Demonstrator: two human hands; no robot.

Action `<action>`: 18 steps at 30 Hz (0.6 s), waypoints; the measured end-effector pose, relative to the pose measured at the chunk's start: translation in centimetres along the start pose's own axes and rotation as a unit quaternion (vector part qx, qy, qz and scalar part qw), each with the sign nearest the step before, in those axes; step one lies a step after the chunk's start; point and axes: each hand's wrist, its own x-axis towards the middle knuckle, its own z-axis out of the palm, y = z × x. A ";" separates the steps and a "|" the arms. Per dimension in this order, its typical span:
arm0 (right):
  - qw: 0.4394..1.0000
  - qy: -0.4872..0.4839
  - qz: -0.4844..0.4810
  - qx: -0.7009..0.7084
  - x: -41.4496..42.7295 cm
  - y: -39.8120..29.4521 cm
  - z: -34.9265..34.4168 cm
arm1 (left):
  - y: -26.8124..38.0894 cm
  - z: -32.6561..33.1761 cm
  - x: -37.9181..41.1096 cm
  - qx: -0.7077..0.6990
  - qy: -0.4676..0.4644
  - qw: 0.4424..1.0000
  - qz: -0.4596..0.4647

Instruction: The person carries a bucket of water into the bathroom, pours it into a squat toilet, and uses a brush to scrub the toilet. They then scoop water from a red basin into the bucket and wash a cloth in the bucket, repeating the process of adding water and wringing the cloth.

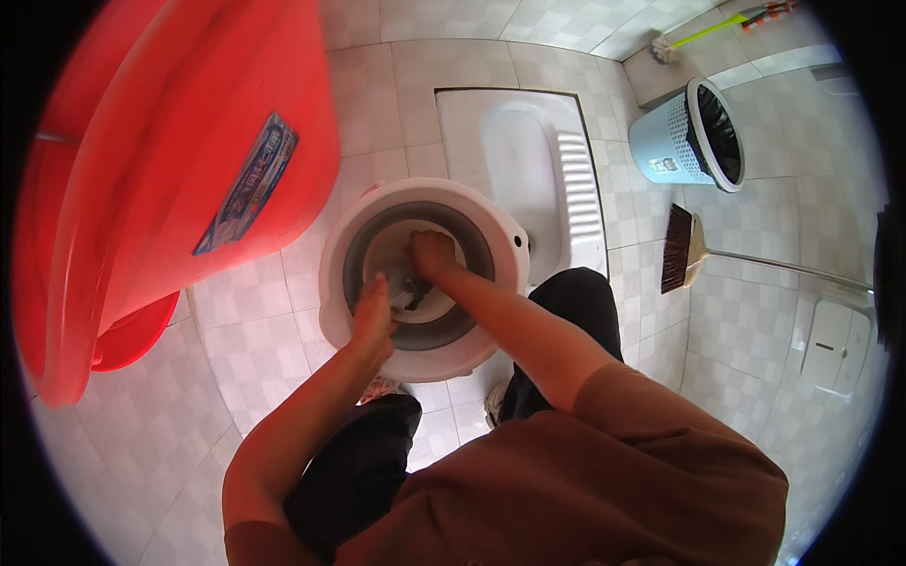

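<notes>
A round white plastic basin (pixel 425 191) with a grey inner ring stands on the tiled floor between my knees. Inside it, near the bottom, lies something wet, whitish and dark (pixel 410 293), too blurred to name. My left hand (pixel 375 308) is over the near left part of the basin, its fingers extended beside that item. My right hand (pixel 433 255) reaches down into the middle of the basin with its fingers curled; whether they grip anything is hidden.
A large red plastic tub (pixel 283 78) rises at the left, a red basin (pixel 145 332) under it. Behind the white basin is a squat toilet (pixel 520 141). At the right are a blue bin (pixel 655 141), a broom (pixel 683 251), a brush (pixel 665 49) and a wall dispenser (pixel 835 347).
</notes>
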 end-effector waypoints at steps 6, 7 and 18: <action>0.974 -0.171 -0.118 -0.089 -1.2 0.4 7.8 | 0.2 -0.7 0.4 -0.018 -0.023 1.000 0.005; 0.964 -0.226 -0.123 -0.063 -0.7 0.3 7.7 | 0.4 -0.2 0.6 -0.021 -0.023 0.999 -0.011; 0.802 -0.165 0.027 0.573 -11.0 -6.5 -11.3 | 1.5 -0.3 1.8 -0.206 -0.289 0.935 0.003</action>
